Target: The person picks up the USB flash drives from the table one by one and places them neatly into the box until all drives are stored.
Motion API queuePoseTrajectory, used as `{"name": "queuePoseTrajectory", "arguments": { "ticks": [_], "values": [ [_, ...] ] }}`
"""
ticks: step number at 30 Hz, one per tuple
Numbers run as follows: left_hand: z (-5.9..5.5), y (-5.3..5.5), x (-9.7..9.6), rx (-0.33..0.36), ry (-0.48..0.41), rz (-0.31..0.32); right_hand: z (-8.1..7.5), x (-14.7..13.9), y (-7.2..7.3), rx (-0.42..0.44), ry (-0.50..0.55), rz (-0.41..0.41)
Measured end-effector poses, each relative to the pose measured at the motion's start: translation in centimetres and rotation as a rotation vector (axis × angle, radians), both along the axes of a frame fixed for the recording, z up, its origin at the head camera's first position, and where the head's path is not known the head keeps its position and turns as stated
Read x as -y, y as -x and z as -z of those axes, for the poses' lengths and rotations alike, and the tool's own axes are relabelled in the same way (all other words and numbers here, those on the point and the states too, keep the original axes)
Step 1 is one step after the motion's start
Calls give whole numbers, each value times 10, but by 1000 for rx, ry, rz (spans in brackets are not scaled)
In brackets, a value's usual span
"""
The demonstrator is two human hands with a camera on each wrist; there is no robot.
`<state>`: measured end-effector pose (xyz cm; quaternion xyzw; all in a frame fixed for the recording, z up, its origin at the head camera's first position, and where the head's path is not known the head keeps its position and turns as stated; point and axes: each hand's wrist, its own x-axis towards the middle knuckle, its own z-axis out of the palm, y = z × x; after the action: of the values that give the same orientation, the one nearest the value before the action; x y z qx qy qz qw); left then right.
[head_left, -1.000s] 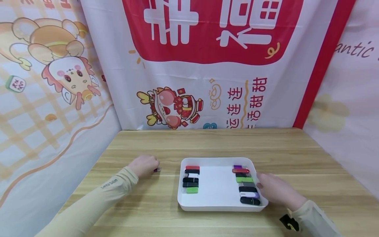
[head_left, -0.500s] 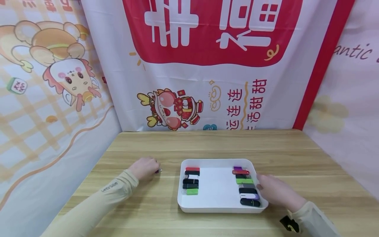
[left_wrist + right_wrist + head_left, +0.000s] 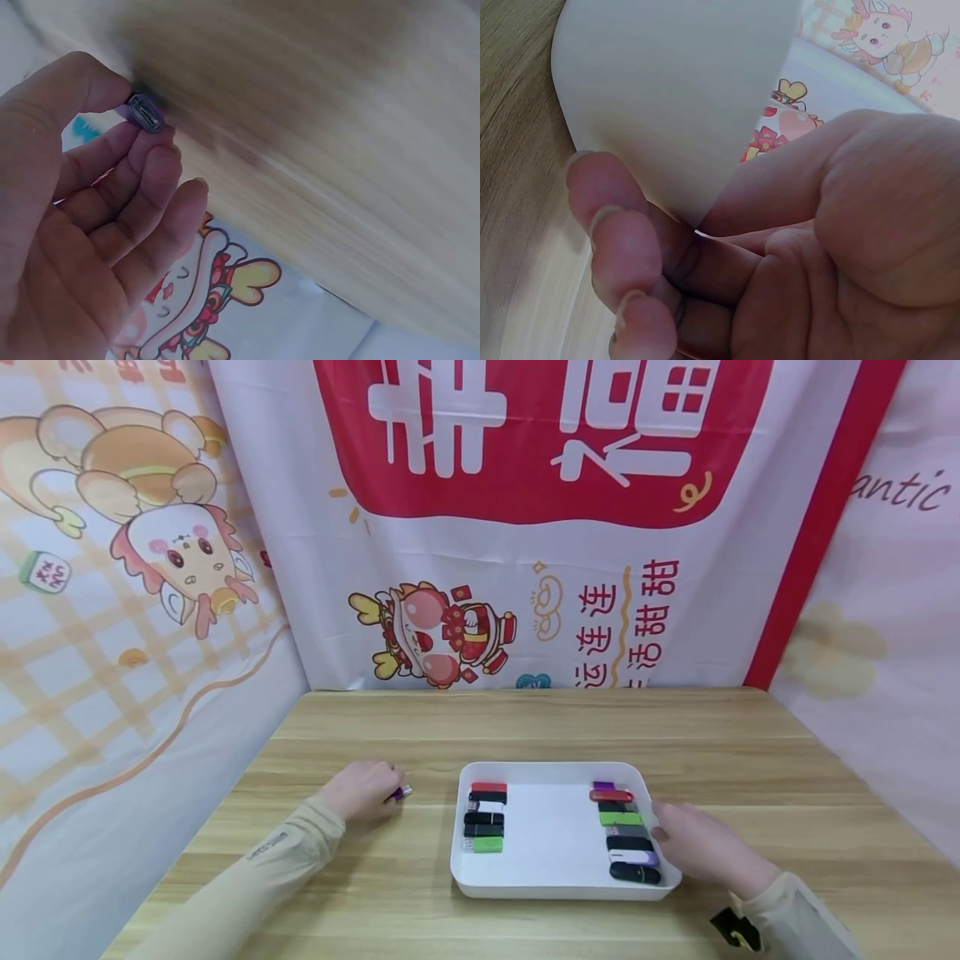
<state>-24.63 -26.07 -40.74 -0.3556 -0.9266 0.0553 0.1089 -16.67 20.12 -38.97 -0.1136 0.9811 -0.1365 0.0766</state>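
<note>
My left hand (image 3: 363,791) pinches a purple USB flash drive (image 3: 397,793) between thumb and fingers, just above the table left of the tray. In the left wrist view its metal plug end (image 3: 146,114) points toward the camera. A white tray (image 3: 551,889) stands mid-table. At its right wall, my right hand (image 3: 701,843) grips the rim; the right wrist view shows the tray wall (image 3: 675,90) between thumb and fingers. Inside the tray, several flash drives lie in a column on the left, a green one (image 3: 489,844) nearest, and another column on the right, a black one (image 3: 634,872) nearest.
The wooden table (image 3: 525,718) runs back to a printed cloth backdrop (image 3: 322,610). Cloth walls also border the left and right sides. A small black item with a gold mark (image 3: 735,929) is beside the right sleeve.
The purple flash drive has turned slightly in my left fingers, showing more of its metal plug. My left hand has hardly shifted. The right hand and tray stay in place.
</note>
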Motion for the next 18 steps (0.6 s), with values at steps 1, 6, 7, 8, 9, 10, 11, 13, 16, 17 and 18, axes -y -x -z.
{"name": "queuePoseTrajectory", "arguments": {
  "ticks": [1, 6, 7, 8, 9, 10, 11, 13, 16, 17, 18],
  "values": [
    [-1, -1, -1, 10, -14, -12, 0, 0, 0, 2, 0, 2],
    [-13, -10, -8, 59, -85, -68, 0, -1, 1, 6, 2, 8],
    [-15, -12, -9, 64, -98, -73, 0, -1, 1, 6, 2, 9],
    [-18, -14, -11, 64, -107, -74, 0, -1, 1, 7, 2, 11],
    [-21, -16, -13, 62, -113, -75, 0, -1, 1, 9, 2, 13],
    [-23, -17, -15, 61, -119, -76, 0, -1, 2, 8, 0, 14],
    [-26, -19, -17, 59, -124, -75, 0, -2, 2, 9, -1, 16],
    [-29, -22, -20, 60, -129, -75, 0, -2, 2, 14, -2, 17],
    [-32, -26, -25, 56, -128, -67, 1, -2, 2, 12, -2, 12],
    [-33, -28, -26, 54, -126, -63, 1, -1, 2, 13, -1, 10],
    [-33, -29, -27, 51, -124, -60, 1, -1, 2, 10, 1, 4]
  ]
}}
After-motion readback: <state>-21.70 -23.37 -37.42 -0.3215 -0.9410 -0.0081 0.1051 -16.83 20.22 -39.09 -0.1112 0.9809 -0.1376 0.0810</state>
